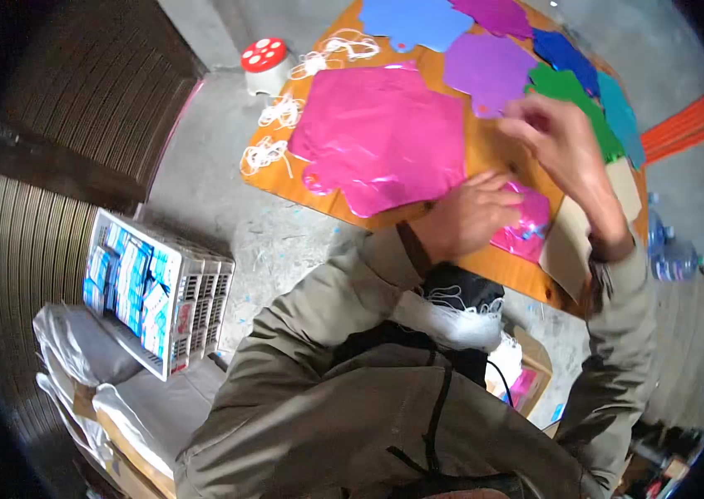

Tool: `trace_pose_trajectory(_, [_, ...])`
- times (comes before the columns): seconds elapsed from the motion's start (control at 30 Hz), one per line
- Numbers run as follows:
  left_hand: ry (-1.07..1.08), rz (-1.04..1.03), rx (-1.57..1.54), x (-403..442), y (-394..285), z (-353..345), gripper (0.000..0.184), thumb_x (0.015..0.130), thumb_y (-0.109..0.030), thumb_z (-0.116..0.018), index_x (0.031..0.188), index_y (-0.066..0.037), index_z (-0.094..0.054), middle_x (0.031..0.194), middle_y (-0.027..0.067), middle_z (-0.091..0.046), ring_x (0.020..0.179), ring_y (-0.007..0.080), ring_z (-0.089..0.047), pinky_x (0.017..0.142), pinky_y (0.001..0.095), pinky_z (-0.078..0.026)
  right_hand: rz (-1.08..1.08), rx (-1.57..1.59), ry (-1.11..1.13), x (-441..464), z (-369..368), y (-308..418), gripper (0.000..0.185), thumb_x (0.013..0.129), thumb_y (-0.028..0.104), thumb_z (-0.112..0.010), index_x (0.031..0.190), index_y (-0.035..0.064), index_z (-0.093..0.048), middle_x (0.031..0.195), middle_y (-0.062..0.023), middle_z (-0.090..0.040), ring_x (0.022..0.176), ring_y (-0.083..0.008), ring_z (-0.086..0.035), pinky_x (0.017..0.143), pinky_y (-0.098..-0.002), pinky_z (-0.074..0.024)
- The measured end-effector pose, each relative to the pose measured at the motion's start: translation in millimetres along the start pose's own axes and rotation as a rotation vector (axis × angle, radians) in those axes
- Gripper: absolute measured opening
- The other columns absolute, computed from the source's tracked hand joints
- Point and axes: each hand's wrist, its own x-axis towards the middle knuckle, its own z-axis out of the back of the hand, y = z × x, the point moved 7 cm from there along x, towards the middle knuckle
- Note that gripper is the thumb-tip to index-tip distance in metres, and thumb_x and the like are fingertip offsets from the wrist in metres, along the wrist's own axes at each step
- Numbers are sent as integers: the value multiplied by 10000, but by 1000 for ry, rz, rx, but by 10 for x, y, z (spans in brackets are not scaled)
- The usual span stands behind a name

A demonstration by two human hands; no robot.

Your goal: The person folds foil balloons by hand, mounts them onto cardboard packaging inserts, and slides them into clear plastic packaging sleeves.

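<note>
My left hand (470, 218) lies flat with its fingers stretched out, at the edge of a small shiny pink packet (531, 218) on the wooden table. My right hand (564, 143) is raised above the table, right of the packet. Its thumb and fingers are curled together and blurred, and I cannot make out what is between them. A large pink foil sheet (381, 133) with a lobed outline lies to the left of my hands. Beside the packet is a beige cardboard piece (570, 237).
Several white string bundles (283, 111) line the table's left edge. Purple (489, 71), light blue (418, 21) and green (572, 96) flat foil shapes lie at the back. A red-topped stool (265, 62) stands beyond. A white crate (194, 308) of small boxes is at the left.
</note>
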Motion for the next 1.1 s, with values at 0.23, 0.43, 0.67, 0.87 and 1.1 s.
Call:
trace_pose_trajectory(0.23, [472,252,-57,34,19,-137,301,813,-170,-611,1069,-71,-736,1247,148,-676,1259,322,-580,1110,479,-417,324,-194,-68,1836,-1326,106,632,841,357,-817,1291,-46,-630,1160,-238,-694,1008,-344,-690,890,-418,-549])
trace_pose_trajectory(0.43, [-728,58,-1701,-163,155,-332,482,1013,-173,-465,1474,-35,-481,1503,153,-512,1353,288,-513,1155,433,-395,373,-206,143,2711,-1899,230,608,842,367,-783,1199,-103,-636,1150,-292,-684,1039,-383,-684,899,-428,-540])
trace_pose_trajectory(0.67, [-656,110,-1724,-206,159,-172,385,937,-215,-539,1294,-76,-578,1388,144,-571,1289,280,-533,1150,429,-373,279,-323,250,2971,-2139,216,327,848,236,-734,997,-52,-692,882,-222,-719,859,-281,-727,771,-386,-560])
trace_pose_trajectory(0.87, [-242,113,-457,-69,-39,23,308,872,-252,-602,1139,-111,-661,1289,136,-621,1233,273,-550,1146,426,-354,148,-62,153,2784,-1345,84,136,942,129,-691,965,-4,-710,866,-52,-716,750,-116,-670,675,-260,-528])
trace_pose_trajectory(1.1, [-96,41,-150,-11,-16,73,226,825,-95,-627,1019,-104,-741,1263,115,-675,1324,377,-530,1174,550,-343,-32,604,3,1797,79,-14,92,933,68,-646,935,10,-716,780,-47,-705,716,-132,-692,673,-256,-566])
